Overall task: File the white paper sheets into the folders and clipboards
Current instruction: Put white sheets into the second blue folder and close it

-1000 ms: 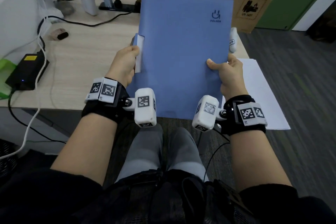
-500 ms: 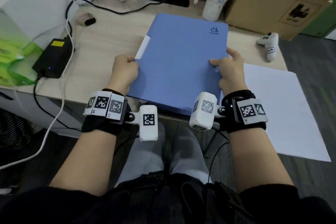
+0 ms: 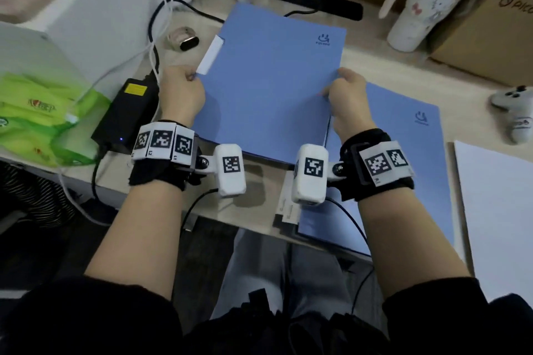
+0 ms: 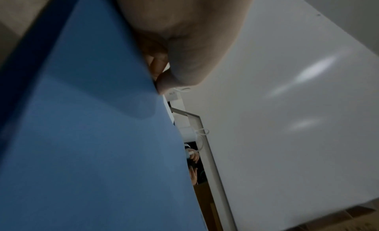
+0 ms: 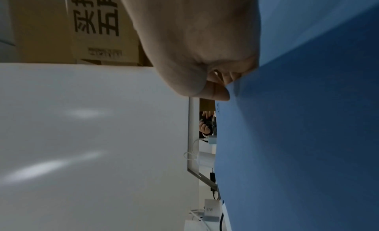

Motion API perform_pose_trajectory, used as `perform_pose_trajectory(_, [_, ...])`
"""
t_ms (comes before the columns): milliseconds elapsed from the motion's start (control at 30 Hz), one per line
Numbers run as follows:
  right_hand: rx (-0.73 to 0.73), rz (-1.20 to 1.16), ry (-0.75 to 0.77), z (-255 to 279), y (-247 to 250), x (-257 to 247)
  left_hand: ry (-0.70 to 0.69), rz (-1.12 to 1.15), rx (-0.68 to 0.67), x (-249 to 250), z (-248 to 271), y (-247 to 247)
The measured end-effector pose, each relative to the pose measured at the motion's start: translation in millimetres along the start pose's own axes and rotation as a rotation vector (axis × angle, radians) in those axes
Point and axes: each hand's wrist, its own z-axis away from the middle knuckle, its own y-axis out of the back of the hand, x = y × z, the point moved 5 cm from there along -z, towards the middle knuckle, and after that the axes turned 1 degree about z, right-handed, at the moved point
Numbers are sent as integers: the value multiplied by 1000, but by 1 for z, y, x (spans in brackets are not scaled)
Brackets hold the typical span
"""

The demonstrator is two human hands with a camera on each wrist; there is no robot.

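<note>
Both grips were clamped on the blue folder [image 3: 271,86] over the counter [image 3: 372,57]: left hand [image 3: 181,92] at its left edge, right hand [image 3: 349,101] at its right.

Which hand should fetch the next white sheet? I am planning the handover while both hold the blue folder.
Right. The right hand grips the blue plastic folder at its right edge, on the side where the white paper sheets lie. The left hand pinches the far edge and can probably steady it.
</note>
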Motion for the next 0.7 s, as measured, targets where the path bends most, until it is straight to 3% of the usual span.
perform_pose_trajectory(200, [-80, 18, -70, -28, -37, 1, 18, -45, 25, -1, -33, 2])
perform_pose_trajectory(533, [-96, 30, -158, -45, -55, 18, 19, -89, 143, -5, -48, -1])
perform_pose_trajectory(700, [-114, 9, -150, -41, -61, 19, 2, -242, 73, -3, -55, -4])
